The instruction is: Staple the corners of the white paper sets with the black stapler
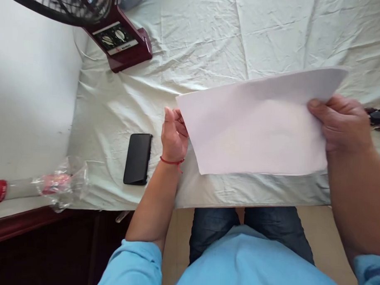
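One camera view here, head cam looking down, so that's all there is to go on. Both hands are on a plain white rectangular sheet of paper (259, 124), lifted a bit above the wrinkled pale green cloth covering the table (212, 39).

The right hand (343, 123) is pinching the sheet's right edge, thumb on top and the other fingers curled out of sight behind, so it's closed on the paper. The left hand (174, 133), with a red string bracelet (172, 161) on the wrist, stands on edge at the sheet's left corner, fingers half curled and touching the edge. Honestly can't tell if it's really gripping or just steadying.

Looks to me like the sheet is being held up and squared, before any fold. Any next move would need that left hand to get a firm pinch first.

Forearms come in from both sides, elbows bent. A black smartphone (138, 158) lies flat just left of the left wrist, and a dark red fan base (125, 42) sits at the far left.
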`<state>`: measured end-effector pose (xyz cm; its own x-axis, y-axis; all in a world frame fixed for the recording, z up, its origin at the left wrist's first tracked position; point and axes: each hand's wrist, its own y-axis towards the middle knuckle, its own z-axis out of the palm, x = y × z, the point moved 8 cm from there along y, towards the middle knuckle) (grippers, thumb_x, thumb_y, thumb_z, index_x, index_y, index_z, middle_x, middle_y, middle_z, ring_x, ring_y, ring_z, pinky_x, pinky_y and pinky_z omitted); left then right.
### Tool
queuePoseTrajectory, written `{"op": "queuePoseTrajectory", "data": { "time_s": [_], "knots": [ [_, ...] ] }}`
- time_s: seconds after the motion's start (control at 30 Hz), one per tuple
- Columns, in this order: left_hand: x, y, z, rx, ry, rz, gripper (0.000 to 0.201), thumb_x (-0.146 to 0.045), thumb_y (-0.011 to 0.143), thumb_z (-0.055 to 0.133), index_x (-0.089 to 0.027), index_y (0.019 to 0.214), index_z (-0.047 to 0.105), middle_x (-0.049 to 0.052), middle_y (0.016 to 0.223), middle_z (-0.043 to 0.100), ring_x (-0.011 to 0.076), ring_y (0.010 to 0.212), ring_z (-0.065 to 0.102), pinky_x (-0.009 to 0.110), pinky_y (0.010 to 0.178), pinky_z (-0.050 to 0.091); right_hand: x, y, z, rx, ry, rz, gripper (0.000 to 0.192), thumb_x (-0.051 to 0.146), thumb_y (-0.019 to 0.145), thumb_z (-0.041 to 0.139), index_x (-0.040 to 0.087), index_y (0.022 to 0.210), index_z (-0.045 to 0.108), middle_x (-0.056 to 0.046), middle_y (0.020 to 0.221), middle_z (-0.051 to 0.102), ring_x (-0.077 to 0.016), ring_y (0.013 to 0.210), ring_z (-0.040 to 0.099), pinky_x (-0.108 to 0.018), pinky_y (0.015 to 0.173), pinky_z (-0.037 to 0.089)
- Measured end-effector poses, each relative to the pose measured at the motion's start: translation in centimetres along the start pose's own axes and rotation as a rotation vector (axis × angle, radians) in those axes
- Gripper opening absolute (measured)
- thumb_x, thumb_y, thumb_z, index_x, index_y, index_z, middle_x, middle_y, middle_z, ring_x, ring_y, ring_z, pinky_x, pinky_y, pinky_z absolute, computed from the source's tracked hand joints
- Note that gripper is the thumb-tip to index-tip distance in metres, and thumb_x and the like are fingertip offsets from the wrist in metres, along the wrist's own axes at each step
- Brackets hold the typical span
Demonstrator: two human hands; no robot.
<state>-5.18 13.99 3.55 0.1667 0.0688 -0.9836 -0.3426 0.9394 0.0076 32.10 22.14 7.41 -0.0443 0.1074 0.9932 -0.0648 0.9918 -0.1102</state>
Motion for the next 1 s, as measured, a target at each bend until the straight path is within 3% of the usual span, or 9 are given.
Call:
{"op": "queuePoseTrajectory", "data": {
  "time_s": [0.1,0.23,0.33,0.43,0.57,0.77,1.0],
  "knots": [
    [1.2,-0.5,0.0,0.011,-0.064,0.032,0.065,-0.088,0.09,0.068,-0.024,0.099,0.075,0.006,0.09,0.08,0.0243,0.096,0.082,0.034,0.077,0.065,-1.4,1.9,1.5,0.044,0.003,-0.01,0.042,0.048,0.077,0.08,0.019,0.107,0.07,-0.002,0.1,0.067,-0.0105,0.075,0.064,-0.026,0.074,0.055],
    [2.3,-1.1,-0.4,0.071,0.104,-0.009,0.048,-0.065,0.082,0.092,-0.022,0.097,0.079,0.001,0.079,0.075,0.0163,0.074,0.074,0.026,0.062,0.056,-3.4,2.2,1.9,0.074,-0.045,-0.001,0.04,0.051,0.081,0.076,0.02,0.105,0.068,-0.001,0.093,0.065,-0.0083,0.07,0.059,-0.021,0.062,0.048],
    [2.2,-1.5,-0.5,0.109,0.23,-0.019,0.045,-0.063,0.086,0.089,-0.02,0.093,0.082,0.0,0.073,0.071,0.0119,0.063,0.062,0.025,0.055,0.047,-3.5,1.9,1.4,0.04,-0.11,-0.059,0.035,0.049,0.085,0.073,0.02,0.103,0.068,-0.001,0.093,0.063,-0.0059,0.07,0.054,-0.018,0.062,0.044],
    [1.9,-1.7,-0.1,0.125,0.3,-0.01,0.044,-0.062,0.087,0.089,-0.019,0.089,0.083,0.002,0.077,0.074,0.0132,0.066,0.063,0.026,0.057,0.05,-3.2,1.9,1.4,0.037,-0.164,-0.112,0.032,0.047,0.087,0.071,0.02,0.102,0.069,-0.001,0.097,0.063,-0.0055,0.074,0.053,-0.019,0.069,0.046],
    [1.8,-1.5,-0.6,0.034,0.199,0.014,0.048,-0.068,0.084,0.09,-0.022,0.086,0.074,0.001,0.079,0.072,0.0136,0.068,0.064,0.027,0.06,0.054,-2.9,2.1,1.5,0.039,-0.143,-0.147,0.034,0.046,0.089,0.069,0.021,0.112,0.069,-0.001,0.103,0.064,-0.0074,0.083,0.057,-0.021,0.08,0.048],
    [2.3,-1.2,-1.9,-0.04,0.183,-0.003,0.059,-0.063,0.081,0.094,-0.022,0.072,0.053,-0.005,0.063,0.046,0.0072,0.054,0.04,0.024,0.05,0.035,-3.1,2.0,1.1,0.002,-0.127,-0.138,0.034,0.047,0.089,0.068,0.019,0.108,0.069,-0.001,0.1,0.063,-0.0063,0.08,0.056,-0.02,0.078,0.047],
    [2.2,-0.9,-2.0,-0.061,0.147,0.022,0.061,-0.067,0.087,0.088,-0.022,0.069,0.051,-0.005,0.062,0.044,0.0074,0.053,0.036,0.026,0.048,0.031,-2.3,2.0,1.6,-0.002,-0.087,-0.208,0.036,0.039,0.088,0.072,0.018,0.116,0.065,-0.003,0.11,0.064,-0.0079,0.091,0.06,-0.024,0.089,0.048]
  ]
}}
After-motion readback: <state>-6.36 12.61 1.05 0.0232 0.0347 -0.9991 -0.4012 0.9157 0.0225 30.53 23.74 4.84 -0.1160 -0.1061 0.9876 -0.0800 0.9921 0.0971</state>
